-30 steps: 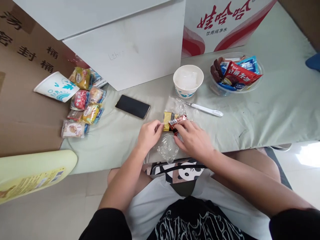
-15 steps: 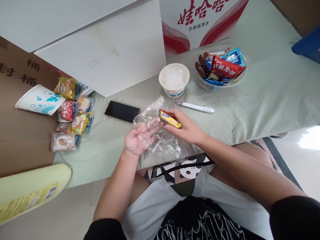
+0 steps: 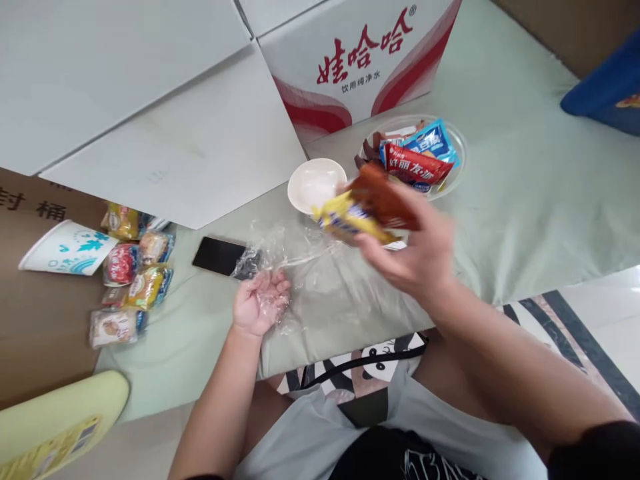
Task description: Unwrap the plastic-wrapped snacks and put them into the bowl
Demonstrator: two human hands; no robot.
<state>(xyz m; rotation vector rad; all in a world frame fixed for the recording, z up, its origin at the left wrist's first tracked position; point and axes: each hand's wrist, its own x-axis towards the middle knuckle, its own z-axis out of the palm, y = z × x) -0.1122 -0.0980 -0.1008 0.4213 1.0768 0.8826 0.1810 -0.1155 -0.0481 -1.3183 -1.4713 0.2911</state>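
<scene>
My left hand [image 3: 261,303] is palm up with fingers curled round a crumpled clear plastic bag [image 3: 274,241], whose top spreads toward the phone [image 3: 217,255]. My right hand [image 3: 425,257], somewhat blurred, grips wrapped snacks: a yellow packet [image 3: 350,220] with blue lettering and a brown-orange packet [image 3: 377,193]. These are held above the cloth, in front of a white paper bowl [image 3: 315,183]. Behind them a clear round tub [image 3: 463,160] holds several red, blue and brown snack packets. A white-handled knife is mostly hidden under my right hand.
At the left lie several small wrapped snacks [image 3: 143,287] and a tipped paper cup [image 3: 70,248]. White cartons [image 3: 175,153] and a red-lettered box [image 3: 360,80] stand at the back. A yellow-green object [image 3: 65,413] is at the front left, a blue one [image 3: 607,93] far right.
My right hand has moved right, up and away from the bag with the snack packets, now showing more of the brown one. My left hand keeps the bag. The whole view has shifted.
</scene>
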